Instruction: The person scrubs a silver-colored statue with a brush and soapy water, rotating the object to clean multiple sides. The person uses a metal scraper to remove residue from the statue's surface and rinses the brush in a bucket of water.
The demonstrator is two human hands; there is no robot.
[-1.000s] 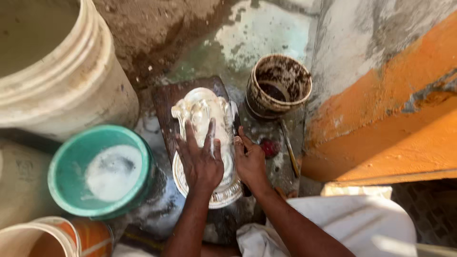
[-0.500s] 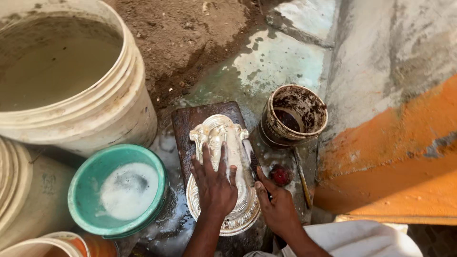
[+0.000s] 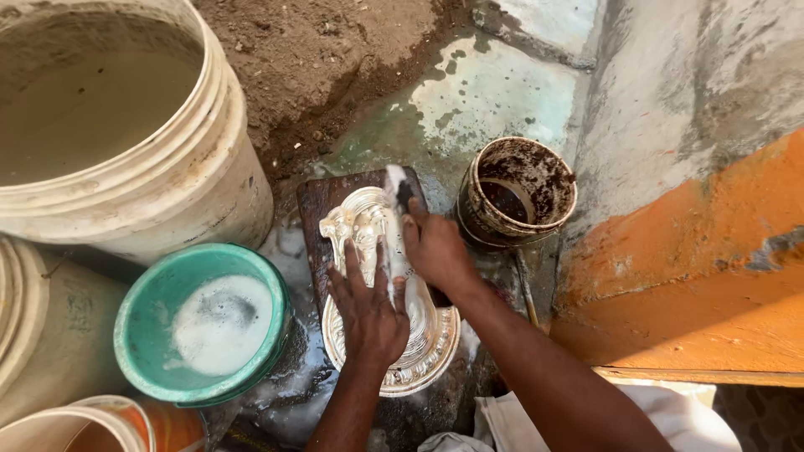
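A silver embossed metal figure (image 3: 365,224) with a round ornate base lies flat on a wet dark wooden board (image 3: 322,201) on the ground. My left hand (image 3: 368,310) presses down on its middle, fingers spread. My right hand (image 3: 435,247) is closed around a small soapy brush (image 3: 399,191) whose bristles touch the upper right of the figure. White suds cover parts of the figure and the board.
A green bowl of foamy water (image 3: 159,301) sits at the left. A large white bucket of murky water (image 3: 180,180) stands at upper left. A dirty small pot (image 3: 553,209) is to the right, by an orange-painted wall (image 3: 712,285). Loose soil (image 3: 327,50) lies behind.
My right hand moved from the lower right of the figure up to its top, bringing the brush onto it. My left hand stayed pressed on the figure. The view shifted slightly.
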